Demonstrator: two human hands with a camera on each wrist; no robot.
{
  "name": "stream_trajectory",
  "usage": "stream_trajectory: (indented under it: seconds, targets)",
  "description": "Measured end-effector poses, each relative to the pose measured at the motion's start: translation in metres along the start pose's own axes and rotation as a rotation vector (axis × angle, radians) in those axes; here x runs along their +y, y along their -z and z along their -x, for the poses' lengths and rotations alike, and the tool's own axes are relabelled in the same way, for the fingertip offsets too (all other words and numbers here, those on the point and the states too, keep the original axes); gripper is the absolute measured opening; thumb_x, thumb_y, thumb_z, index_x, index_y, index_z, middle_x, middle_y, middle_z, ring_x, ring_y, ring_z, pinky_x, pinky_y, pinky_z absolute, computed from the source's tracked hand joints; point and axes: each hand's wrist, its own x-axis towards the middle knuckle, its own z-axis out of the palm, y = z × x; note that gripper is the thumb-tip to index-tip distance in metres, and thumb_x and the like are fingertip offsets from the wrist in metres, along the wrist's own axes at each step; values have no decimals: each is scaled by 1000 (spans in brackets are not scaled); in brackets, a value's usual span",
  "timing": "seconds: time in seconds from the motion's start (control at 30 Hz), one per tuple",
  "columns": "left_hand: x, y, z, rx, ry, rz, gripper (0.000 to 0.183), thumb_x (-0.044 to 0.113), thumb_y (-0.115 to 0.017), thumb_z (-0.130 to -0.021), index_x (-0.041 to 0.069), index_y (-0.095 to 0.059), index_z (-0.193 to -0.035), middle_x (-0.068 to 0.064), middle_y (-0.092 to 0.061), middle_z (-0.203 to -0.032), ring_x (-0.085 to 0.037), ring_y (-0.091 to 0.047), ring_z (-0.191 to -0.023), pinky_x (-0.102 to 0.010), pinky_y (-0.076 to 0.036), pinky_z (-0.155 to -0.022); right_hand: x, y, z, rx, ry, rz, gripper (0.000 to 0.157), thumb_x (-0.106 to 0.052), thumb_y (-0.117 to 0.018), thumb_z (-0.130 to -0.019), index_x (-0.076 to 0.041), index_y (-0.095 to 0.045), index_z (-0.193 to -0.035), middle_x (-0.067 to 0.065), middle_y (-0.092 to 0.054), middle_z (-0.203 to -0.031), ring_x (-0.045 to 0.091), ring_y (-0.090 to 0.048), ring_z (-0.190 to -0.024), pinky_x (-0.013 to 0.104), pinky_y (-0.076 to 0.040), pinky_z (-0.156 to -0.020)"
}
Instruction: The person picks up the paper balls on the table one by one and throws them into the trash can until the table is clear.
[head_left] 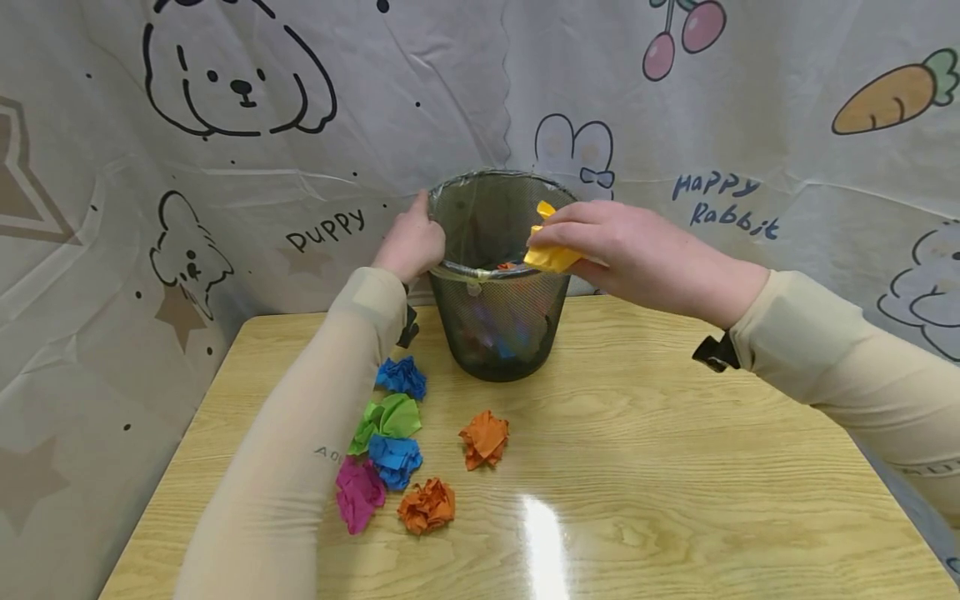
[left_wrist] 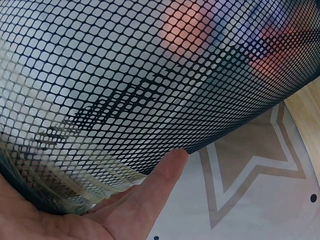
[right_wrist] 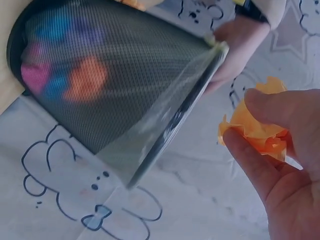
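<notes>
My right hand (head_left: 626, 254) pinches a crumpled yellow paper ball (head_left: 553, 250) between thumb and fingers, at the right side of the opening of a black mesh wastebasket (head_left: 498, 333). In the right wrist view the yellow paper (right_wrist: 257, 122) is just outside the basket's rim. At the left of that rim my left hand (head_left: 412, 243) grips the basket, its thumb (left_wrist: 167, 170) against the outside of the mesh. A clear plastic liner (right_wrist: 135, 140) covers the rim. Through the mesh, orange (right_wrist: 86, 79), blue and pink crumpled papers show at the bottom.
On the wooden table (head_left: 675, 467), left of and in front of the basket, lie two orange paper balls (head_left: 484, 439), two blue ones (head_left: 395, 461), a green one (head_left: 393, 415) and a magenta one (head_left: 360, 495). A printed cloth (head_left: 450, 92) hangs close behind the basket.
</notes>
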Motion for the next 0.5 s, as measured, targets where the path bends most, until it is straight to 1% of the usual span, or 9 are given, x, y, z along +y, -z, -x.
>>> stream_trajectory:
  seconds: [0.23, 0.37, 0.43, 0.5]
  targets:
    - [0, 0, 1, -5, 2, 4, 67, 13, -21, -105, 17, 5, -166, -1, -35, -55, -12, -22, -41, -30, -31, -43, 26, 2, -14, -5, -102, 20, 47, 11, -76, -86, -4, -67, -129, 13, -66, -128, 33, -60, -120, 49, -49, -102]
    - [0, 1, 2, -4, -1, 6, 67, 14, -21, -105, 17, 5, -166, -2, -38, -56, -12, -22, -41, -29, -32, -44, 37, 3, -24, -27, -183, 34, 45, 7, -73, -90, -5, -66, -133, 15, -64, -130, 34, -59, -123, 50, -49, -102]
    - [0, 1, 2, -3, -1, 5, 67, 14, -21, -104, 17, 5, -166, -3, -39, -57, -12, -23, -41, -29, -32, -44, 43, 2, -28, -33, -209, 38, 45, 6, -71, -92, -5, -65, -134, 15, -64, -130, 34, -58, -124, 50, -49, -102]
    - [0, 1, 1, 5, -2, 0, 67, 13, -21, -104, 16, 4, -166, -4, -47, -61, -12, -24, -41, -29, -33, -44, 48, 1, -32, -37, -224, 42, 44, 5, -70, -93, -5, -64, -136, 15, -63, -130, 35, -57, -124, 50, -49, -102]
